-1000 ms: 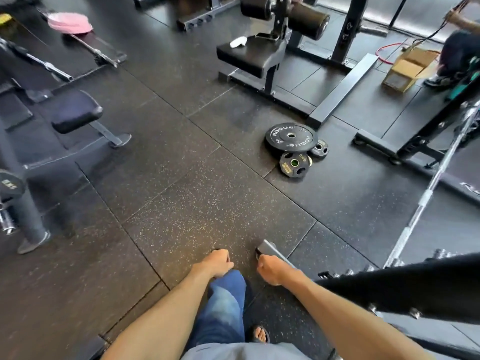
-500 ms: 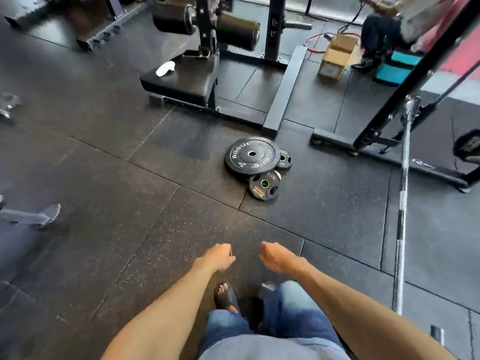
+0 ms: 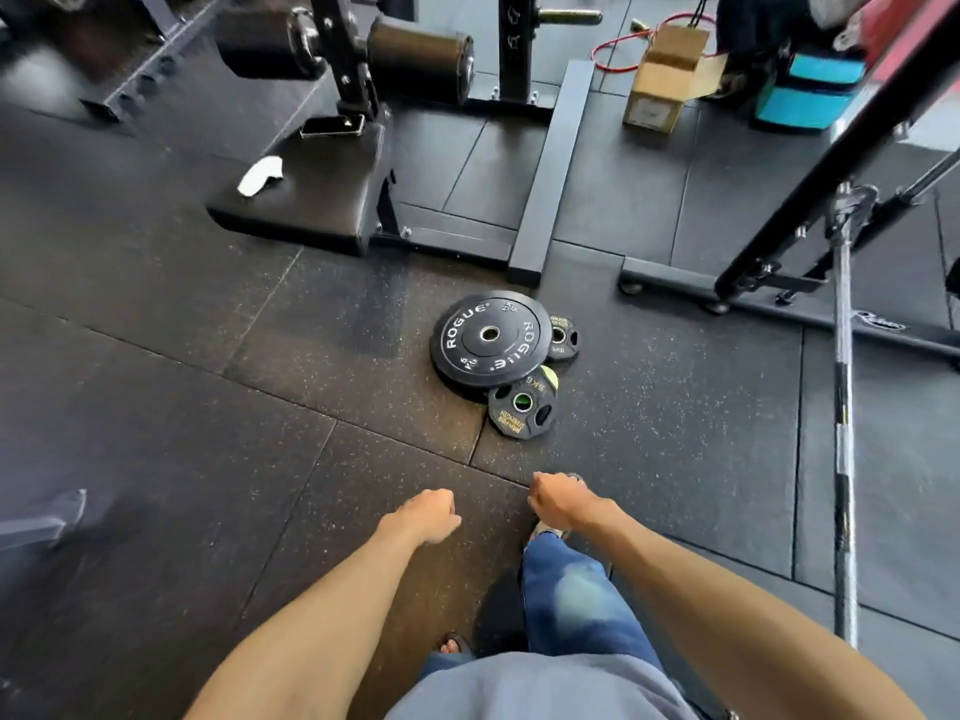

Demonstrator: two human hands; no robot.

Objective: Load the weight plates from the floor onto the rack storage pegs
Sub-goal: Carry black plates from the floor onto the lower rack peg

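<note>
Padding on the machine seat (image 3: 311, 200), upper left of centre, is carrying a white scrap (image 3: 261, 174). My left hand (image 3: 423, 514) is hanging low in the frame, fingers loosely curled and holding nothing. Above it, at mid-frame, the large plate (image 3: 491, 337) is lying flat on the rubber floor (image 3: 208, 407), with a green-holed small plate (image 3: 522, 402) touching its lower edge and a second small plate (image 3: 561, 337) sitting at its right edge. My right hand (image 3: 558, 498) is hanging just right of the left one, fingers curled under; it is probably empty, though its fingertips are hiding from view. A barbell (image 3: 842, 433) is running down the right side.
</note>
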